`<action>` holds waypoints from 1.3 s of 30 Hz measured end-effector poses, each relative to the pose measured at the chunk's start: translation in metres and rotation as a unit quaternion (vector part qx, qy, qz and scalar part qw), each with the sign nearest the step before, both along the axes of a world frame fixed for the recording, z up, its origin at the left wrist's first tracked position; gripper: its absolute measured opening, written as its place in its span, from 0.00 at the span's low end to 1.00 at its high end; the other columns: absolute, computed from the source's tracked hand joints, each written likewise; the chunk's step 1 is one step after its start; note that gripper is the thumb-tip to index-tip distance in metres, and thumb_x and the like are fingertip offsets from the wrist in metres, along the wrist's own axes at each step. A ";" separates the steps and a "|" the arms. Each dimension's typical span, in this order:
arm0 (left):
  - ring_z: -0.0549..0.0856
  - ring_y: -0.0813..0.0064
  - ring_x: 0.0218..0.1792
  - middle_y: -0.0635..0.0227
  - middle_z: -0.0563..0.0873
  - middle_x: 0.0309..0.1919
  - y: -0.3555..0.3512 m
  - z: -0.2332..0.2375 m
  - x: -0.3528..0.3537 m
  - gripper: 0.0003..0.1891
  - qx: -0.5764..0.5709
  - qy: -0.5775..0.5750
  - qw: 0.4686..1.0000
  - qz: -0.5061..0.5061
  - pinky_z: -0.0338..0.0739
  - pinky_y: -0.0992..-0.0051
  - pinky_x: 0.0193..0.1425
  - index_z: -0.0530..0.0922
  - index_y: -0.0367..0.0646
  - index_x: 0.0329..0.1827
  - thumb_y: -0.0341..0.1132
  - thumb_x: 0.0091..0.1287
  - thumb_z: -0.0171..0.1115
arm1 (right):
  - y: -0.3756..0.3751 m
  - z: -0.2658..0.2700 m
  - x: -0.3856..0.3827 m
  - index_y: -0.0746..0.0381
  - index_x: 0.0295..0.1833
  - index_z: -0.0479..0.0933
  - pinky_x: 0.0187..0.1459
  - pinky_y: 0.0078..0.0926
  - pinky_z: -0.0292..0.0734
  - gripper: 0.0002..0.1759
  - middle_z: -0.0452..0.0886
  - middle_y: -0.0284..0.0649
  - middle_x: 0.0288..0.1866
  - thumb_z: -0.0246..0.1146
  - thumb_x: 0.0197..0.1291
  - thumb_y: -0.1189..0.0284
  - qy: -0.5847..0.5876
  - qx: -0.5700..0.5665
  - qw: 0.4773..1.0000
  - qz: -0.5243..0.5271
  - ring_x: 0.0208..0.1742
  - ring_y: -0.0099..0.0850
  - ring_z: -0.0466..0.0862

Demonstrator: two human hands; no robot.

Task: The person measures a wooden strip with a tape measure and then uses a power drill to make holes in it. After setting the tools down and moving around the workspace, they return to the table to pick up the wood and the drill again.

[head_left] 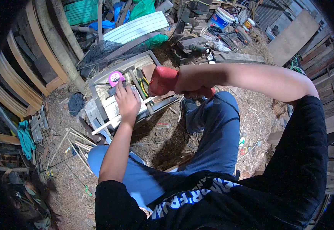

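My right hand (188, 80) is wrapped round a red power tool (163, 81) that looks like a drill, held over the right side of a small low wooden table (149, 56). Its nose points down and its tip is hidden. My left hand (128, 100) lies palm down on the table with fingers stretched out, across a thin pale wooden strip (104, 126). Just beyond its fingertips is a pink tape measure (115, 78). Between the hands lie a yellow-and-black handled tool (145, 81) and narrow wooden pieces.
Curved wooden pieces (19, 82) lean at the left. A white slotted panel (136, 28), a paint bucket (221, 18) and scrap lie behind the table. A board (293, 36) leans at the right. Thin sticks (78, 143) lie on the floor beside my left knee.
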State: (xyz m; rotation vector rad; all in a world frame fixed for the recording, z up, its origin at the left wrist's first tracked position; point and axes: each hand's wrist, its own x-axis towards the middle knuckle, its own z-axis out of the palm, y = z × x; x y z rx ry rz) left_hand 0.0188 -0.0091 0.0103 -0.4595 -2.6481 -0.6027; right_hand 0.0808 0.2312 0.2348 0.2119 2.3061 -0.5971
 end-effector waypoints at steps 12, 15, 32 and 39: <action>0.63 0.43 0.85 0.45 0.64 0.84 0.000 0.000 -0.001 0.24 -0.001 -0.013 1.000 0.001 0.59 0.44 0.86 0.76 0.35 0.73 0.39 0.78 0.60 | 0.000 0.009 0.008 0.61 0.28 0.82 0.15 0.40 0.71 0.10 0.79 0.39 0.19 0.66 0.60 0.69 -0.009 -0.098 0.992 -0.074 0.14 0.34 0.79; 0.62 0.43 0.85 0.45 0.64 0.85 0.000 0.001 0.000 0.25 0.000 -0.019 1.000 0.000 0.59 0.45 0.87 0.76 0.35 0.74 0.39 0.78 0.60 | 0.001 0.007 0.005 0.60 0.28 0.81 0.16 0.41 0.72 0.10 0.79 0.38 0.20 0.67 0.61 0.68 -0.021 -0.094 0.992 -0.077 0.15 0.33 0.78; 0.65 0.41 0.83 0.43 0.67 0.83 0.002 -0.006 -0.002 0.20 0.018 0.017 1.000 0.002 0.60 0.44 0.86 0.78 0.34 0.66 0.37 0.76 0.60 | 0.003 0.003 -0.011 0.61 0.32 0.78 0.15 0.46 0.74 0.13 0.77 0.42 0.21 0.67 0.65 0.64 -0.064 -0.051 0.995 -0.060 0.15 0.37 0.78; 0.62 0.44 0.86 0.47 0.63 0.86 0.001 -0.001 -0.002 0.25 -0.007 -0.037 0.999 0.009 0.58 0.44 0.87 0.76 0.36 0.75 0.40 0.79 0.59 | -0.004 0.006 -0.008 0.62 0.33 0.79 0.14 0.46 0.73 0.12 0.78 0.43 0.22 0.66 0.65 0.65 -0.039 -0.059 0.994 -0.077 0.16 0.36 0.76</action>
